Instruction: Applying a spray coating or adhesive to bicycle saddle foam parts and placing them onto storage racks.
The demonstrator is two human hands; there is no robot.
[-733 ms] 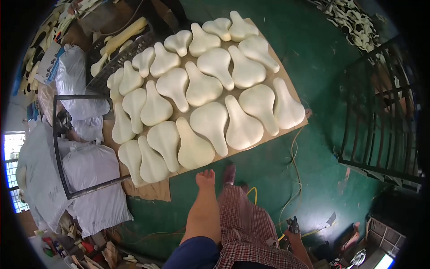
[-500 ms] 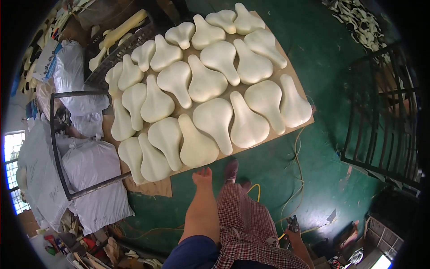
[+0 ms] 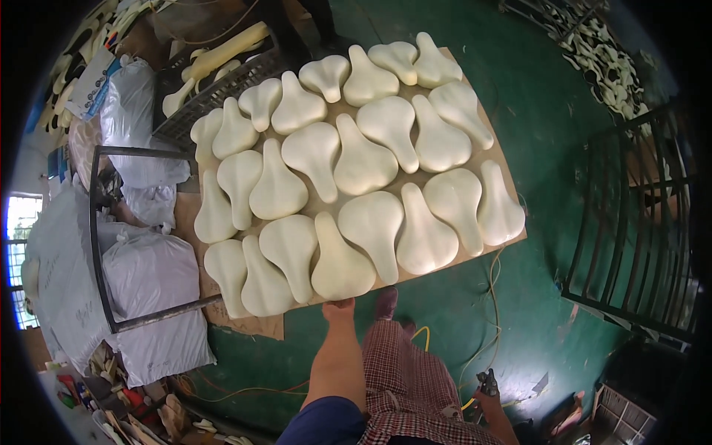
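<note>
Off-white bicycle saddle-shaped foam pads (image 3: pixel 366 163) lie in rows on a brown board (image 3: pixel 475 254), their narrow noses pointing alternate ways. My left hand (image 3: pixel 339 308) is at the board's near edge, just below the wide end of one pad (image 3: pixel 341 267). Its fingertips are hidden at that edge, so whether they grip the board is unclear. Low on the right, my right hand (image 3: pixel 489 406) is wrapped round a dark spray gun (image 3: pixel 487 382), away from the board. A yellow hose (image 3: pixel 469 404) shows beside the gun.
A dark metal frame (image 3: pixel 95 222) stands left of the board, with white sacks (image 3: pixel 152 274) by it. Behind is a black crate (image 3: pixel 222 93) holding foam pieces. A slatted rack (image 3: pixel 630 230) stands right. Hoses (image 3: pixel 495 297) cross the green floor. A person's dark-clad legs (image 3: pixel 297 33) show beyond the board.
My left hand has gone from just in front of the board to its edge, its curled fingers passing out of sight. The whole view has shifted slightly; the right hand still holds the spray gun.
</note>
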